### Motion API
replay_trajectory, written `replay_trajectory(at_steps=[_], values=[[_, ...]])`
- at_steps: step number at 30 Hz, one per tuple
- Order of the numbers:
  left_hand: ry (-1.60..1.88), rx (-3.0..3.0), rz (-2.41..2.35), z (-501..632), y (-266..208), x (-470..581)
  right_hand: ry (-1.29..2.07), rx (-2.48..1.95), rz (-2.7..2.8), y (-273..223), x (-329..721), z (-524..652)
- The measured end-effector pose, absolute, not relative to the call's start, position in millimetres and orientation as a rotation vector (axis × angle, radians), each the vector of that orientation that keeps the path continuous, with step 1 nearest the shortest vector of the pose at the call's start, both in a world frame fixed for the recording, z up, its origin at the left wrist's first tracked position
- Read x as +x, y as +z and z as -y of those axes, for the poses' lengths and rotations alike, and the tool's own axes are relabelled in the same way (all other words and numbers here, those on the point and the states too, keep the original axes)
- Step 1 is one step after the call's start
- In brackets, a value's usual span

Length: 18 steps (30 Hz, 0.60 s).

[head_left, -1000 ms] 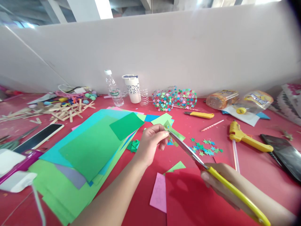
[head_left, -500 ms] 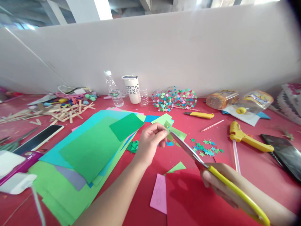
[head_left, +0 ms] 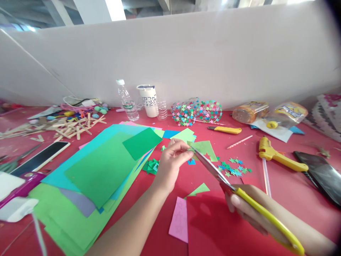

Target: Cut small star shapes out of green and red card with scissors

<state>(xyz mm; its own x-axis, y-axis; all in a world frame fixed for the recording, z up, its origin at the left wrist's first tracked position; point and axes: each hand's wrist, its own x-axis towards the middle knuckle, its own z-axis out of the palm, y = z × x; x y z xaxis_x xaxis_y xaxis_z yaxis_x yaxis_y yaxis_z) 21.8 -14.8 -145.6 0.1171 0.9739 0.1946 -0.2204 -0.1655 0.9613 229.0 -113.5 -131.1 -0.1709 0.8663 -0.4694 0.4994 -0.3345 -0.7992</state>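
My left hand [head_left: 174,161] pinches a light green paper piece [head_left: 206,146] between thumb and fingertips, with a star-shaped notch in the paper's lower edge. In my right hand [head_left: 247,202] is a pair of scissors [head_left: 266,209] with yellow handles. The blades point up and left, their tips at the paper beside my left fingertips; whether they touch it I cannot tell. Several small blue and green paper stars [head_left: 231,166] lie right of the blades. Behind my left wrist is a pile of dark green paper cutouts [head_left: 151,166].
Coloured paper sheets [head_left: 101,167] cover the left side. A pink strip [head_left: 178,220] and red sheet [head_left: 213,227] lie in front. A yellow utility knife [head_left: 226,130], glue gun [head_left: 279,155], star-covered bottle [head_left: 195,112], cup [head_left: 148,101] and water bottle [head_left: 128,103] stand or lie beyond.
The green paper in my left hand has turned and now shows flatter, its star-shaped notch visible. My left hand has shifted slightly right. The scissors have hardly moved.
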Motion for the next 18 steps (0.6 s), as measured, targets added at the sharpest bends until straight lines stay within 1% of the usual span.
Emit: replay_trajectory(at_steps=[10, 18], values=[[1.247, 1.164, -0.777, 11.4, -143.7, 20.4, 1.465, -1.706, 1.605, -142.0, 228.9, 113.7], [1.233, 1.104, -0.716, 13.0, -148.4, 23.1, 1.557, -1.675, 1.595, -141.4, 226.4, 110.8]])
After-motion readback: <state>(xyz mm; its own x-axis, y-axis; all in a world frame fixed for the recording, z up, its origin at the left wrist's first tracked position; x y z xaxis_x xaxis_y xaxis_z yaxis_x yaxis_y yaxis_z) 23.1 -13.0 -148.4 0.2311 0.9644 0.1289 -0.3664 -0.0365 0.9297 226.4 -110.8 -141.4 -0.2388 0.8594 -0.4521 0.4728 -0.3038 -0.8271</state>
